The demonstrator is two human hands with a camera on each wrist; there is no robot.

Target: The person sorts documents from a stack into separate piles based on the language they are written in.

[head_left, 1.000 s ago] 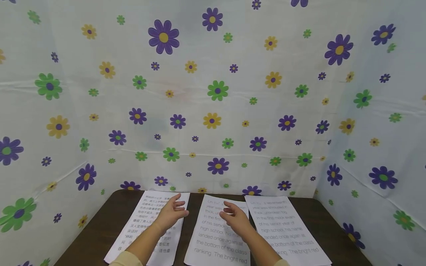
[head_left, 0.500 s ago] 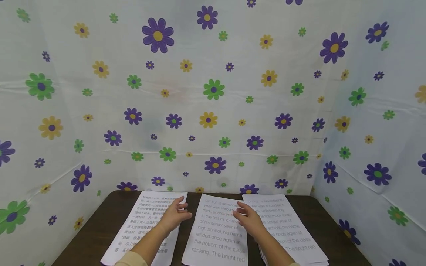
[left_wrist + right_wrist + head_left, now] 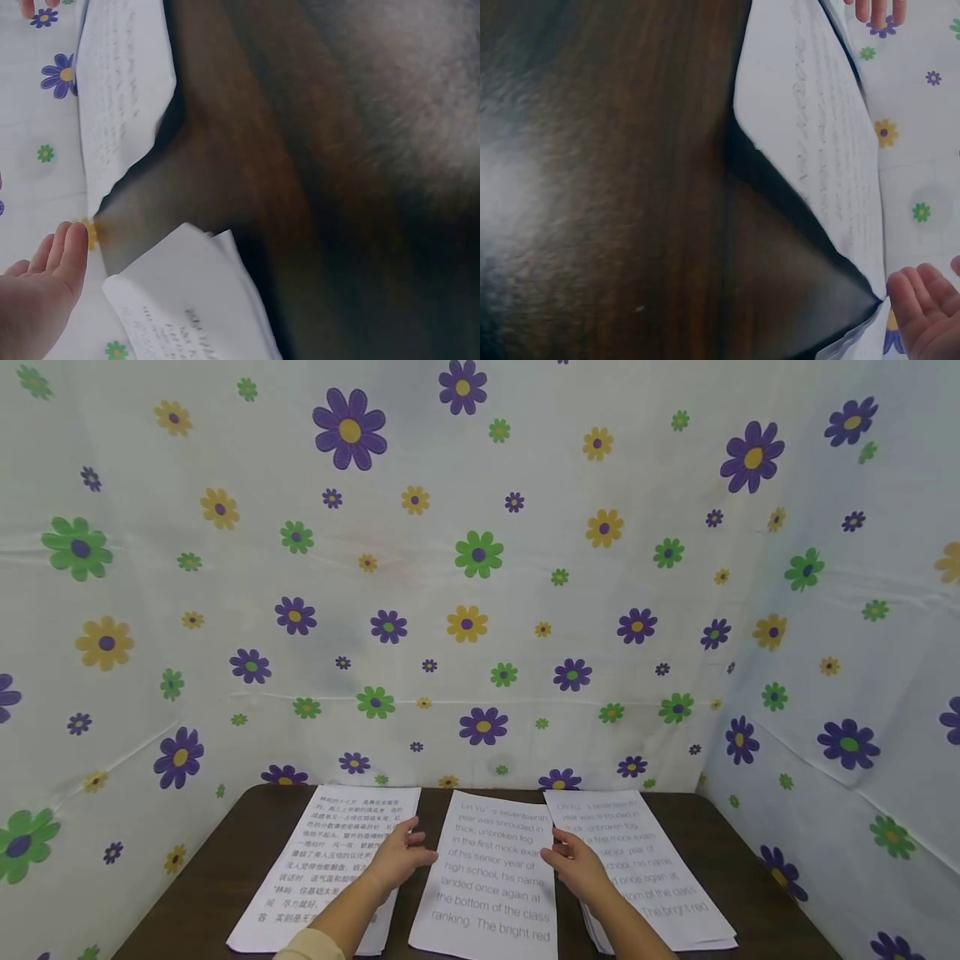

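Observation:
Three stacks of printed paper lie side by side on a dark table. The left stack (image 3: 300,860) bears Chinese characters; the middle stack (image 3: 480,893) and the right stack (image 3: 645,852) carry English lines. My left hand (image 3: 393,864) hovers over the right border of the left stack, facing the middle stack, its fingers loosely bent and holding nothing. On the other side, my right hand (image 3: 581,872) has its fingertips right at the middle stack's right edge and covers part of the right stack. In the right wrist view its fingers (image 3: 906,300) reach that paper's edge, fairly straight.
The dark wood-grain table (image 3: 187,893) has rounded back corners. White cloth (image 3: 420,460) printed with purple, yellow and green flowers hangs behind it and along both sides. Dark strips of tabletop show between the stacks.
My right hand has moved right, off the middle stack's text to its right edge. The left hand has moved slightly right and down. The head view has shifted a little.

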